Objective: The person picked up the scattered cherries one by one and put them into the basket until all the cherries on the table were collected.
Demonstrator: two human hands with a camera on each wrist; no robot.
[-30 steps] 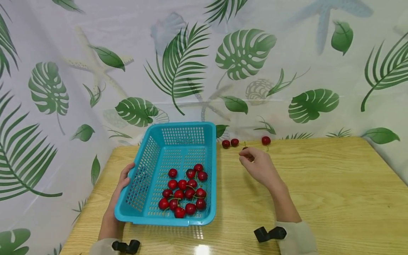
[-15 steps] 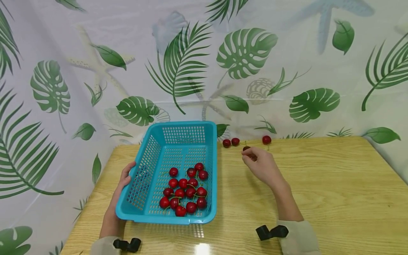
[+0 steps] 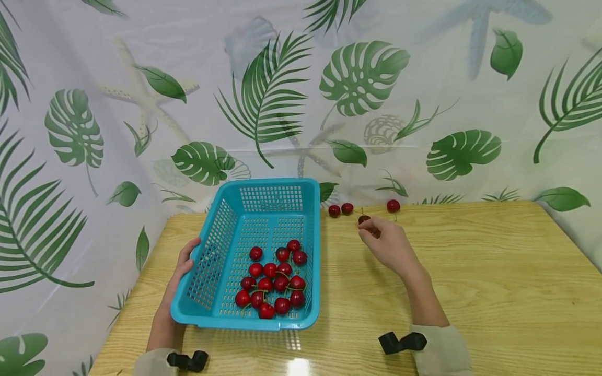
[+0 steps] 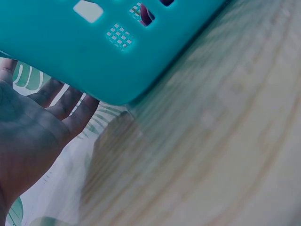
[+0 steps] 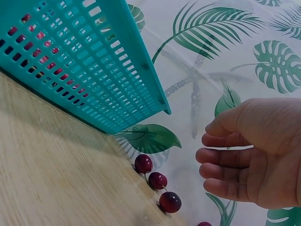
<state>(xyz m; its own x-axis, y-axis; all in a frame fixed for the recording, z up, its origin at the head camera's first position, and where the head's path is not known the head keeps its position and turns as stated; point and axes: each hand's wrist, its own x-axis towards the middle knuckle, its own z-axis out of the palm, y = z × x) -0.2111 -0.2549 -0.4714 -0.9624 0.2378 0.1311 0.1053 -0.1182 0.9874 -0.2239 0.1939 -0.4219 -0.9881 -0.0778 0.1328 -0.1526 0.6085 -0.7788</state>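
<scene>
A teal plastic basket point(image 3: 270, 222) stands on the table in the head view, with several red cherries point(image 3: 282, 306) inside toward its near right. My left hand point(image 3: 181, 266) rests against its left outer side; in the left wrist view the fingers point(image 4: 66, 104) look nearly straight, their tips partly hidden by the basket. Right of the basket, my right hand point(image 3: 388, 246) is close to a dark cherry point(image 3: 363, 220). The right wrist view shows this hand point(image 5: 258, 155) loosely bent with nothing in it, apart from the dark cherry point(image 5: 170, 202) on the table.
Two cherries with stems point(image 3: 347, 209) lie just right of the basket at the table's back edge. Another cherry point(image 3: 393, 206) sits beyond my right hand. A leaf-patterned cloth point(image 3: 282, 104) hangs behind the wooden table point(image 3: 494, 271).
My right hand has shifted slightly right, uncovering more of the dark cherry. The left hand and basket stay in place, apart from a small shift of the whole view.
</scene>
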